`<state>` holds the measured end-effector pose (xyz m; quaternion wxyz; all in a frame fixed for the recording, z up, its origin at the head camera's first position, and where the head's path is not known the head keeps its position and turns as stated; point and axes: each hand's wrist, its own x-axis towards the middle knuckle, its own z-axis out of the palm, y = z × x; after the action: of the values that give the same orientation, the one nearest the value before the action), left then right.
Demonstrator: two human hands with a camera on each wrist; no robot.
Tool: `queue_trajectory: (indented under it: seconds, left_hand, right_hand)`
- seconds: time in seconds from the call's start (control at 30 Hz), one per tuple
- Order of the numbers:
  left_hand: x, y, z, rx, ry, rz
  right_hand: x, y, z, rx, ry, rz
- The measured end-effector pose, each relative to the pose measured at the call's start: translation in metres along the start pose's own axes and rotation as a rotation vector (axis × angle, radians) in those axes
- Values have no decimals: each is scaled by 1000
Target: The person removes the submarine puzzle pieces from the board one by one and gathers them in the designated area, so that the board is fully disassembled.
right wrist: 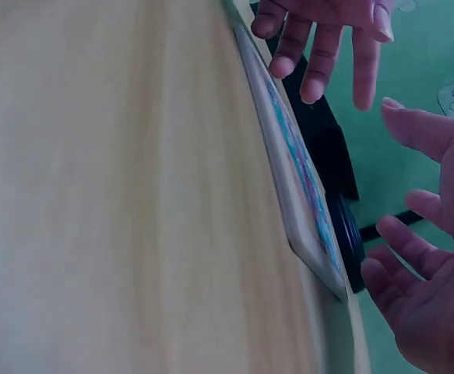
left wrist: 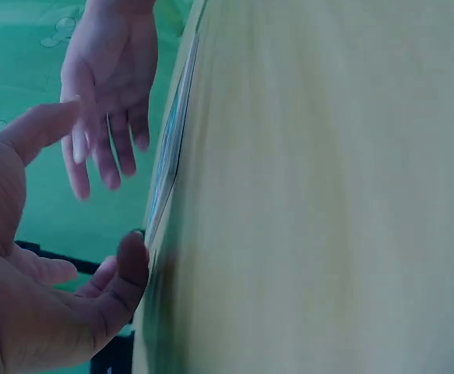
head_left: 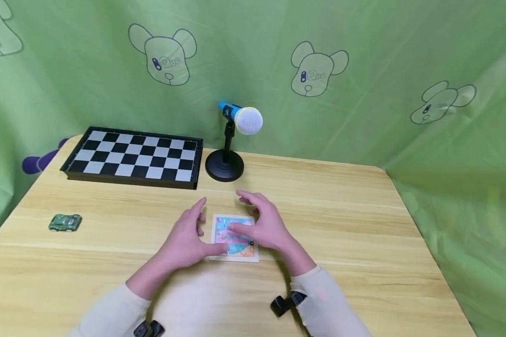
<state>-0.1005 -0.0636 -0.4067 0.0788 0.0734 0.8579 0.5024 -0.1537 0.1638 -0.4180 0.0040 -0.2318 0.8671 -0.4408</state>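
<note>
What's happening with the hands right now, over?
Left hand open, right hand open, both just over the picture tile. Tile flat on table. Nothing in the way.

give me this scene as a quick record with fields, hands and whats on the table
left hand: left hand open, fingers relaxed, at the left edge of the picture card; contact not clear
right hand: right hand open, fingers spread, over the card's right side
card: flat on the table, colourful print facing up
chessboard: chessboard at the far left, no pieces on it
microphone: microphone on a round black stand, right of the chessboard
toy car: green toy car near the left edge
backdrop: green cloth with bear prints
</note>
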Motion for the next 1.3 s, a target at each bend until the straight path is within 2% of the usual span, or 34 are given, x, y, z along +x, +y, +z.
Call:
queue_trajectory:
  seconds: [0.17, 0.33, 0.5, 0.63, 0.8, 0.97, 1.13, 1.3]
  left_hand:
    - [3, -3, 9, 7, -41, -33]
    - [5, -8, 13, 54, -80, -85]
    - [6, -13, 13, 109, -104, -66]
    - [5, -16, 12, 79, -123, -50]
    - [5, -20, 12, 7, -147, -55]
    - [5, -22, 12, 3, -146, -56]
    - [3, -22, 12, 0, -148, -64]
    - [4, -21, 12, 15, -148, -62]
  right_hand:
    - [8, -1, 8, -28, -94, -24]
    - [14, -6, 13, -54, -198, 23]
    - [17, -10, 16, -98, -261, 89]
    - [18, -8, 17, -135, -283, 116]
    - [18, -4, 18, -124, -291, 116]
    - [22, -5, 17, -133, -327, 114]
    - [26, -6, 17, -97, -377, 128]
    - [27, -8, 18, -58, -374, 163]
